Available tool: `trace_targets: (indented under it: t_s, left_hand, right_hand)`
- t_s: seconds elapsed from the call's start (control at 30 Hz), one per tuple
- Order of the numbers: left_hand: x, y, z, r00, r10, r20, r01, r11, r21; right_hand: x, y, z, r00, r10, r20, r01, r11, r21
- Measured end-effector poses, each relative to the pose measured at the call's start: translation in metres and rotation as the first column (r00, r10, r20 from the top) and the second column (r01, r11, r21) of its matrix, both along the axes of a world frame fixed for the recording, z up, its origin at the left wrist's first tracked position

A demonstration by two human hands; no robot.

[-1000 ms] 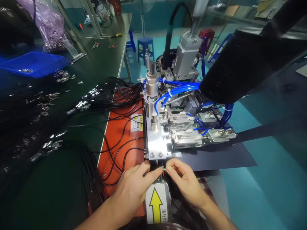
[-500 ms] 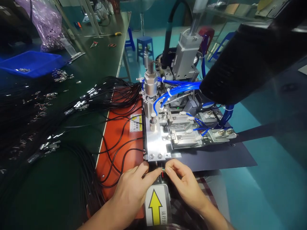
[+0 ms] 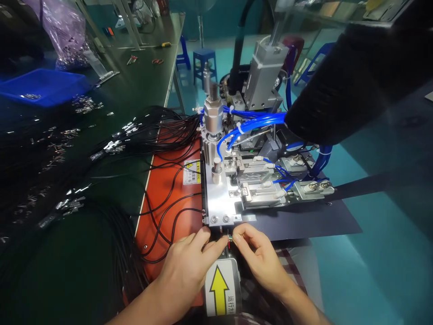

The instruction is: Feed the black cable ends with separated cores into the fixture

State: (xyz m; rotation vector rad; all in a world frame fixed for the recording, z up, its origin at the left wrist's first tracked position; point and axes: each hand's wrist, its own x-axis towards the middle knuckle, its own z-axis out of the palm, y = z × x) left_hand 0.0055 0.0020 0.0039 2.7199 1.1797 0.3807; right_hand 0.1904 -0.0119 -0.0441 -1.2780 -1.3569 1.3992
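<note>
Close to the front end of a metal machine (image 3: 221, 205), both hands meet at a small cluster of thin coloured wires (image 3: 230, 239), red and green among them. My right hand (image 3: 259, 255) pinches these wires between thumb and fingertips. From the other side, my left hand (image 3: 189, 257) presses a fingertip against the same wires, its other fingers curled in beside the machine edge and partly hidden. What exactly the wire ends sit in is too small to tell. Just below the hands is a white plate with a yellow arrow (image 3: 219, 289).
Black cables (image 3: 176, 180) cross the orange machine base (image 3: 158, 189) at left. Cable bundles with silvery ends (image 3: 115, 145) lie on the dark green table (image 3: 135, 90), near a blue tray (image 3: 43, 88). Blue air tubes (image 3: 260, 118) and a thick black hose (image 3: 324, 90) overhang the machine.
Both hands hold nearly the same pose at the wires. The view has shifted very slightly.
</note>
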Motion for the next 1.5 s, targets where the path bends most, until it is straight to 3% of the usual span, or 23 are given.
trace_targets:
  t_s: [1.1,1.5]
  left_hand:
    - [-0.0001,-0.001,-0.0014,1.0,-0.009,0.02,0.009,1.0,0.024]
    - [0.0007,-0.0019,0.0007,0.998,-0.02,-0.056,0.019,1.0,-0.011]
  right_hand:
    - [0.0037,0.0001,-0.007,0.992,0.003,0.128,-0.024,0.987,0.161]
    - [-0.0009,0.0002,0.0023,0.997,-0.017,0.07,0.015,0.999,0.036]
